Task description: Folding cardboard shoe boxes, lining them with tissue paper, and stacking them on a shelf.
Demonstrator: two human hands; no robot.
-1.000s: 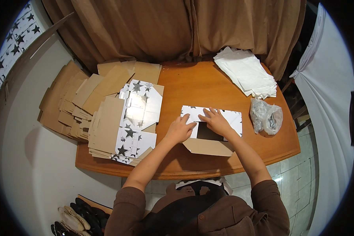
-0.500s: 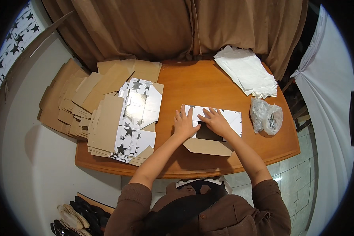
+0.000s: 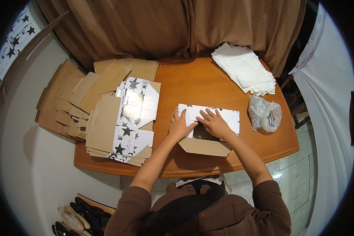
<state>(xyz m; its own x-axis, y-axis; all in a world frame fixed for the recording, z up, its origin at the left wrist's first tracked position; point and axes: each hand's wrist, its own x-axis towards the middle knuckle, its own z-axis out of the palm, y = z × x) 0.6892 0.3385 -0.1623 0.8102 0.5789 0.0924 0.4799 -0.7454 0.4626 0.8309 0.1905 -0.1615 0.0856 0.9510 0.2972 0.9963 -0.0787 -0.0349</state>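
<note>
Work in hand appears to be shaping a white, star-printed box (image 3: 231, 117), which lies on the bench (image 3: 181, 80) in front of the person, brown inner flap (image 3: 206, 147) folded out toward the near edge. Left hand (image 3: 178, 126) sits at the box's left end, thumb spread wide from the fingers; cannot tell whether its grip pinches the edge. Right hand (image 3: 214, 124) lies over the upper panel, fingers fanned, grip wide, nothing enclosed. Judgement: seating the panel calls for light, even pressure; turning the near flap would call for freeing a hand. Box interior is dark, its far walls unreadable; undersides of both hands are hidden. Contents of the clear plastic bag (image 3: 257, 114), right, are indistinct; lower layers of the cardboard stack (image 3: 104, 126), left, are mostly covered.
</note>
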